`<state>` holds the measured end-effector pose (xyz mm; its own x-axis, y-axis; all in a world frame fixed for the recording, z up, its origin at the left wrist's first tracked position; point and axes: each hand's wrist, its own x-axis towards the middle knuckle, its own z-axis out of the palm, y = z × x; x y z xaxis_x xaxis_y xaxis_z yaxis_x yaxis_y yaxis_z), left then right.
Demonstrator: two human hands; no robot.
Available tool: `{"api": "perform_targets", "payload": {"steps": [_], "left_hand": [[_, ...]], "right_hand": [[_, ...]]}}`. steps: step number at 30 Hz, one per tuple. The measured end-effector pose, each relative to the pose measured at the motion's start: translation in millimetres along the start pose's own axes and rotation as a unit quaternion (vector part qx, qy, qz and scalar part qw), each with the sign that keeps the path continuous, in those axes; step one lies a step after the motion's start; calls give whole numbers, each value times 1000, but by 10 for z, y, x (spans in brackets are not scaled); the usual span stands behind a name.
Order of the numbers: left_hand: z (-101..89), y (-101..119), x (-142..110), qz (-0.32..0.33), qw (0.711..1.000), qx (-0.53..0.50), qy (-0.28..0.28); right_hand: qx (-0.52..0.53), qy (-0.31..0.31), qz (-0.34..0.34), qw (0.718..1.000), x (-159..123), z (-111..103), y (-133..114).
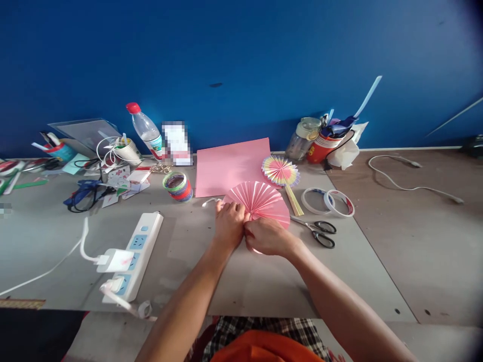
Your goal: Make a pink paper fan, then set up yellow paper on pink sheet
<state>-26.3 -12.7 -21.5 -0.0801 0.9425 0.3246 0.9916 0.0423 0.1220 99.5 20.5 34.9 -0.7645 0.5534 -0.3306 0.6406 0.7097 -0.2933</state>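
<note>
A round pleated fan of pink paper (264, 198) lies spread on the grey table in front of me. My left hand (231, 221) is closed over its left side, with the fingers at the edge near the centre. From the right, my right hand (267, 236) grips the fan close to its middle, covering the lower part. Both hands meet at the hub, and what the fingertips pinch is hidden. Just behind the fan lies a flat pink sheet (226, 168). A small multicoloured paper fan (281, 171) with a yellow handle rests to the right of it.
Black-handled scissors (320, 234) and rolls of tape (341, 203) lie to the right. A white power strip (145, 251) with plugs is on the left. Behind stand a tape-wrapped cup (179, 187), a red-capped bottle (145, 130), a glass jar (302, 141) and a red cup (320, 147).
</note>
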Motion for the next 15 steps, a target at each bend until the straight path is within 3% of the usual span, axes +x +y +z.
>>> {"api": "perform_targets", "payload": {"steps": [5, 7, 11, 15], "left_hand": [[25, -4, 11, -7, 1000, 1, -4], [30, -2, 18, -9, 1000, -1, 0], [54, -4, 25, -5, 1000, 2, 14], [76, -4, 26, 1, 1000, -1, 20]], "right_hand": [[45, -9, -41, 998, -21, -44, 118], [75, 8, -13, 997, -30, -95, 226], [84, 128, 94, 984, -2, -147, 418], [55, 112, 63, 990, 72, -78, 471]]}}
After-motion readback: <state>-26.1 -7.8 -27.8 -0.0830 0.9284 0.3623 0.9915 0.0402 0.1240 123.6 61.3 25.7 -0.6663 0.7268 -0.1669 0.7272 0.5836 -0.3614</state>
